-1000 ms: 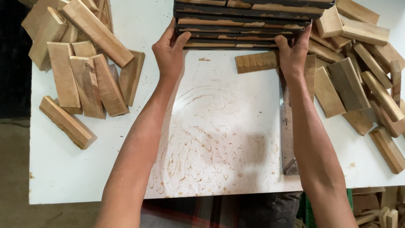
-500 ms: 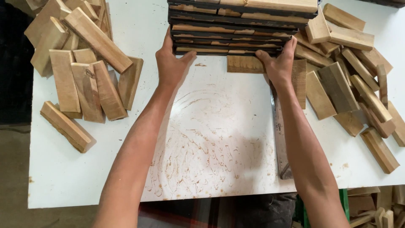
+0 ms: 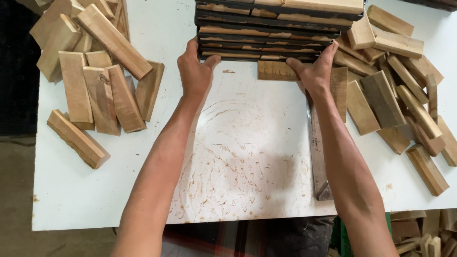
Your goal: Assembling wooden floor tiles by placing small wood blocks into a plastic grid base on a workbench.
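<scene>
A stack of flat wood panels with dark edges point(image 3: 266, 33) lies at the far middle of the white table point(image 3: 247, 157). My left hand point(image 3: 196, 71) grips the stack's near left corner, fingers curled up its side. My right hand point(image 3: 313, 71) holds the near right corner the same way. A single short wood block point(image 3: 275, 71) lies flat just under the stack's front edge, between my hands.
A heap of wood blocks point(image 3: 90, 71) covers the table's left part, and another heap point(image 3: 395, 90) fills the right. A metal ruler point(image 3: 318, 157) lies along my right forearm. The tabletop before me is stained with brown swirls.
Both hands have stayed on the stack's near corners. The stack and hands sit lower in the picture now, nearer to me, and the loose block shows further under its front edge.
</scene>
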